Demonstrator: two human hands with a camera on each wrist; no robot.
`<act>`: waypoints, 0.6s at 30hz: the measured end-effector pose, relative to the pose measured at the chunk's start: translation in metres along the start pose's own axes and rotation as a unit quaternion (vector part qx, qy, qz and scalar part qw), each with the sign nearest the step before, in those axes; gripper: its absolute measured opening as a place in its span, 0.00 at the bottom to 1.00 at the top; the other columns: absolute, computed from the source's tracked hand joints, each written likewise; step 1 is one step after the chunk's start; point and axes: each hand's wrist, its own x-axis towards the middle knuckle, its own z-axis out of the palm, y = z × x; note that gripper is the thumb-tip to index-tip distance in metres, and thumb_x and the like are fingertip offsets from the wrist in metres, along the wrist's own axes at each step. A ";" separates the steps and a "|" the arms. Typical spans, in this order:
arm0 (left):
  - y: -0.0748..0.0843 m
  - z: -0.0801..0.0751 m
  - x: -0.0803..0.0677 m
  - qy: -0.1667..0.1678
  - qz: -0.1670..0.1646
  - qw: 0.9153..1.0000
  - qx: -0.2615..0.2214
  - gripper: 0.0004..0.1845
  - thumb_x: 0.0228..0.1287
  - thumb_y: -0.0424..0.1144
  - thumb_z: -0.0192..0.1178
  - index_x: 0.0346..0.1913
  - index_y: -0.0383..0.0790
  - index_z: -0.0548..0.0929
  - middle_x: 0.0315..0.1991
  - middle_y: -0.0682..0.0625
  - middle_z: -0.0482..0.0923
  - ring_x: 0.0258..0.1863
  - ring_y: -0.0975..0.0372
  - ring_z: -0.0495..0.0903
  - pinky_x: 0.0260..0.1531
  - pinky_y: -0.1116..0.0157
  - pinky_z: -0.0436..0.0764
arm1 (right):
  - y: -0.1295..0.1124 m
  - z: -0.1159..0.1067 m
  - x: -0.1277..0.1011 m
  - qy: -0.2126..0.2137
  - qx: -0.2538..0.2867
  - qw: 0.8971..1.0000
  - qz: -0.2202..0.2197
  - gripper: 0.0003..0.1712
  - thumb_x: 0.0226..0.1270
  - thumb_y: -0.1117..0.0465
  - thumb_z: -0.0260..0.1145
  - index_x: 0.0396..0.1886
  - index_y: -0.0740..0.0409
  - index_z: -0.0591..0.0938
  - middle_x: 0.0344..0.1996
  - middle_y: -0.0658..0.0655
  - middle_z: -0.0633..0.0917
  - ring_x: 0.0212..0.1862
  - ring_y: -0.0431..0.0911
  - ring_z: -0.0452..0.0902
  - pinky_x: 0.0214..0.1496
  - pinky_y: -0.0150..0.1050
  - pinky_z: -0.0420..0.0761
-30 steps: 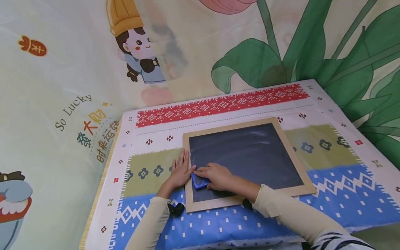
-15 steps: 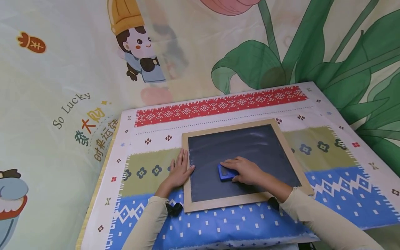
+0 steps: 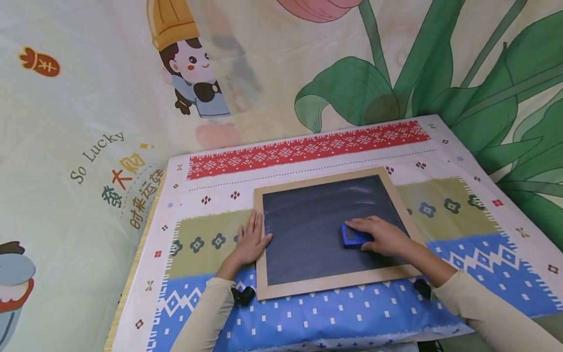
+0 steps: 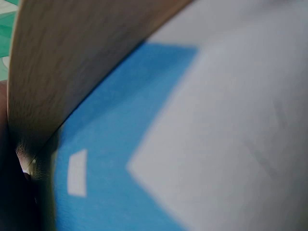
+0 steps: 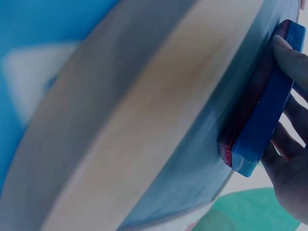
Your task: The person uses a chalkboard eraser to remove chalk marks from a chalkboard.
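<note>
A wood-framed blackboard [image 3: 308, 220] lies on the patterned table cover, with faint pale smears near its upper right. My right hand [image 3: 387, 237] grips a blue board eraser [image 3: 350, 236] on the right half of the dark surface. In the right wrist view, thumb and fingers hold the eraser [image 5: 269, 101] by its blue shell, its dark reddish pad facing the board. My left hand [image 3: 251, 242] rests flat with fingers extended along the board's left frame, thumb over the inner edge. The left wrist view shows mostly the wooden frame [image 4: 62, 57] and cover, with the hand almost wholly hidden.
The table cover [image 3: 303, 313] has red, white, olive and blue bands and reaches past the board on all sides. A printed cloth backdrop [image 3: 264, 73] with flowers and a cartoon figure hangs behind. Black wrist cameras [image 3: 243, 296] sit below both hands.
My right hand has slid the eraser rightward across the blackboard, from the left frame to the right half. My left hand has stayed on the left frame.
</note>
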 end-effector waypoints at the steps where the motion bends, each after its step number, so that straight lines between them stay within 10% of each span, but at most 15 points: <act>1: 0.000 -0.001 0.000 0.000 0.001 1.000 -0.001 0.39 0.69 0.52 0.41 0.72 0.38 0.37 0.73 0.42 0.28 0.72 0.51 0.34 0.63 0.43 0.35 | 0.003 -0.001 -0.002 0.002 0.002 1.000 0.001 0.39 0.48 0.62 0.72 0.63 0.53 0.70 0.58 0.60 0.75 0.55 0.58 0.70 0.51 0.54 0.73; 18: 0.001 0.000 0.000 0.000 -0.001 1.000 -0.003 0.39 0.69 0.53 0.42 0.72 0.38 0.37 0.73 0.42 0.28 0.72 0.50 0.34 0.63 0.43 0.34 | 0.035 -0.010 -0.027 0.018 0.012 0.999 0.039 0.39 0.46 0.64 0.73 0.62 0.57 0.71 0.57 0.66 0.75 0.54 0.61 0.71 0.51 0.57 0.72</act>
